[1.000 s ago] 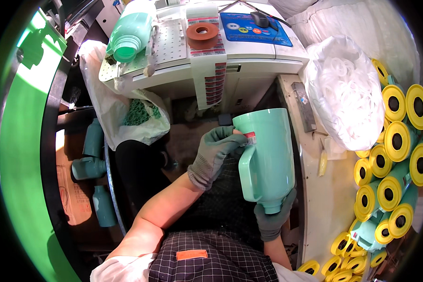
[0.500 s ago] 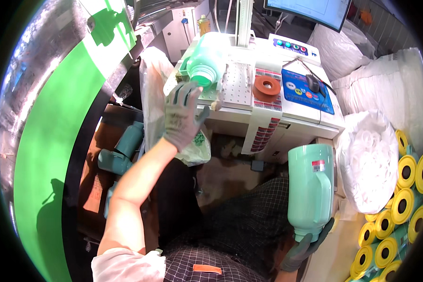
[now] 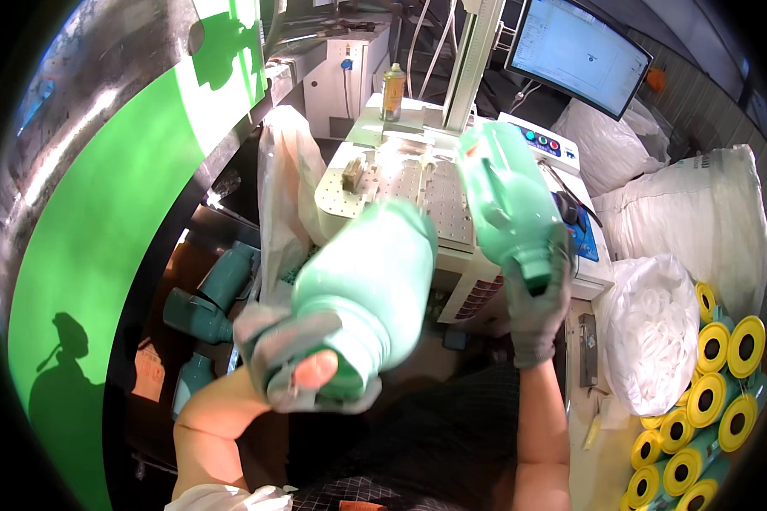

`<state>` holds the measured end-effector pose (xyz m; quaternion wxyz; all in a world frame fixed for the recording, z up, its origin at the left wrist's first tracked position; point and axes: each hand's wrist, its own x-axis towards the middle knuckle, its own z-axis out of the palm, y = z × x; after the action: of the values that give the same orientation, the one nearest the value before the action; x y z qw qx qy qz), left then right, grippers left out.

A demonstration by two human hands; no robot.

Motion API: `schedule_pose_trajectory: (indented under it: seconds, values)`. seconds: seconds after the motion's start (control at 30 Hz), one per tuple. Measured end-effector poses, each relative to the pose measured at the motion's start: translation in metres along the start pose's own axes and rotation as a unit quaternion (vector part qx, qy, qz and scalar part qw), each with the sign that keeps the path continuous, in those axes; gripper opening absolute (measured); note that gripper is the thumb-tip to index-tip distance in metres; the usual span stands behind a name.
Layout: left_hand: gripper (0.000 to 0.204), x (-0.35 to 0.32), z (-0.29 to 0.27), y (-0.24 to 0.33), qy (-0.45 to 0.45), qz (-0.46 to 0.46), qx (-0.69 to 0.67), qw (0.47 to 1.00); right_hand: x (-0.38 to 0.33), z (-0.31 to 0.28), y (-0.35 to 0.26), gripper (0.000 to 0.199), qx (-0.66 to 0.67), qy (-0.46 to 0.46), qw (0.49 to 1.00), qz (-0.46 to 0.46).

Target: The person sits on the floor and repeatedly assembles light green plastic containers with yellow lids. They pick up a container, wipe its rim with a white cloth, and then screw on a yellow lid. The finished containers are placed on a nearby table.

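Observation:
My left hand (image 3: 302,353) wears a grey glove and grips a mint-green jug (image 3: 371,281) round its open neck, the neck facing me and the body tilted away. In my gloved right hand (image 3: 541,302) is a second mint-green jug (image 3: 507,183), also held by the neck, with its handle toward the left. That one is raised over the right side of a perforated metal plate (image 3: 446,198) on the white bench. A small block (image 3: 353,175) sits at the plate's left. The lower fingers of my left hand are blurred.
A spray can (image 3: 392,92) and an upright metal column (image 3: 473,68) stand at the back, beside a monitor (image 3: 581,55). At right are a bag of white rings (image 3: 654,332) and several yellow-ended green bottles (image 3: 706,400). More green jugs (image 3: 230,274) lie in a box at left.
My left hand has taken hold of the jug on the plate and lifted it toward me. My right hand has swung its jug from the lower right up over the bench.

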<state>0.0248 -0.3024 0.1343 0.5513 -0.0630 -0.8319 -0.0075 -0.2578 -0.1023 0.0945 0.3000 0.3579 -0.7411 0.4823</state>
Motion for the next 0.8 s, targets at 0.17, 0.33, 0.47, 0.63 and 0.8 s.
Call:
schedule_pose_trajectory:
  seconds: [0.17,0.33,0.47,0.63,0.8]
  values:
    - [0.066,-0.05,0.01,0.054,-0.101,-0.253,-0.304,0.913,0.027,0.133,-0.035,0.078,-0.121,-0.042,0.982,-0.138]
    - [0.059,-0.091,0.019,0.08,-0.199,-0.34,-0.29,0.872,0.046,0.193,-0.059,0.073,-0.225,-0.209,0.95,-0.059]
    - [0.058,-0.092,0.018,0.074,-0.238,-0.369,-0.277,0.855,0.045,0.223,-0.049,0.073,-0.272,-0.187,0.937,-0.109]
    - [0.058,-0.085,0.007,0.068,-0.278,-0.354,-0.309,0.838,0.043,0.227,-0.063,0.08,-0.301,-0.245,0.915,-0.11]
    - [0.057,-0.075,0.031,0.075,-0.263,-0.322,-0.306,0.857,0.05,0.191,-0.067,0.093,-0.267,-0.246,0.93,-0.054]
